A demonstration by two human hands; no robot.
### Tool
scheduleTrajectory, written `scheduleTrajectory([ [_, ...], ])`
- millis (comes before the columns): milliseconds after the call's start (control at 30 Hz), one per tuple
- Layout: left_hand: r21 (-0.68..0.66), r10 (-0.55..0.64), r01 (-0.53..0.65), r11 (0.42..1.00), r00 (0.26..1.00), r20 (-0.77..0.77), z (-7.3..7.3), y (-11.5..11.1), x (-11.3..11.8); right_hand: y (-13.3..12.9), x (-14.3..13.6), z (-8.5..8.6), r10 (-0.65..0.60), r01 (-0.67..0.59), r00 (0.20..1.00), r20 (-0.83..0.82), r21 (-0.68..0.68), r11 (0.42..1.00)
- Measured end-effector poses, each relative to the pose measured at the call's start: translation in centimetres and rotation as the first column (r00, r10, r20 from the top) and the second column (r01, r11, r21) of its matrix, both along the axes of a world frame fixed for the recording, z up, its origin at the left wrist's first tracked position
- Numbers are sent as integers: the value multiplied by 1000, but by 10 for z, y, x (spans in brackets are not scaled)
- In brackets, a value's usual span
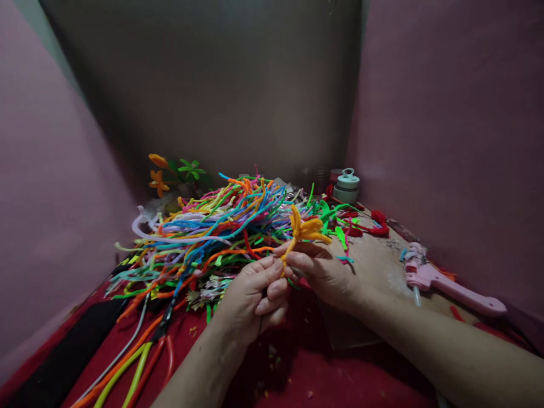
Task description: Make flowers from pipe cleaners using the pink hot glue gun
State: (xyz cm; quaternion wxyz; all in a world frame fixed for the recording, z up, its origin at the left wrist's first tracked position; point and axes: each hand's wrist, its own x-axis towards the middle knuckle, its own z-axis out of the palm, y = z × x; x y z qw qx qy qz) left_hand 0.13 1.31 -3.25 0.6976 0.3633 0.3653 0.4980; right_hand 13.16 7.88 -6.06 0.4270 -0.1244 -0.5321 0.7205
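Fuzzy yellow-orange flower [306,229], upright, center of view, over the near edge of the pile. L hand [254,286] pinches its twisted stem [290,249] btwn thumb & fingers; R hand [325,273] closes on the same stem just below the petals. Both grips narrow. For good control, prob. best to keep L as a firm anchor & work w/ R fingertips in small turns, pressure on stem only, since soft petals would likely crush or splay.

Surface: red cloth [310,362] w/ tiny scraps; big tangle of multicolor fuzzy stems [229,218] behind & L of hands. To R, tan board [374,263] w/ pink glue gun [457,288]; pale green lidded jar [346,188] at back.

Room: dim; pinkish walls [442,107] L & R, dark gray-brown back panel [216,85]. Finished-looking orange blooms [158,182] back L.
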Motion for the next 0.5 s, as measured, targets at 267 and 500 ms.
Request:
scheduleTrajectory([
  [267, 271, 259, -120, 955, 782, -567, -1, -1, 3, 0, 0, -4, -61, 65, 997, 43, -114, 991],
  [500, 703, 709, 156, 694, 23, -705, -21, 0, 2, 0, -2, -5, -158, 164, 982, 99, -54, 985],
])
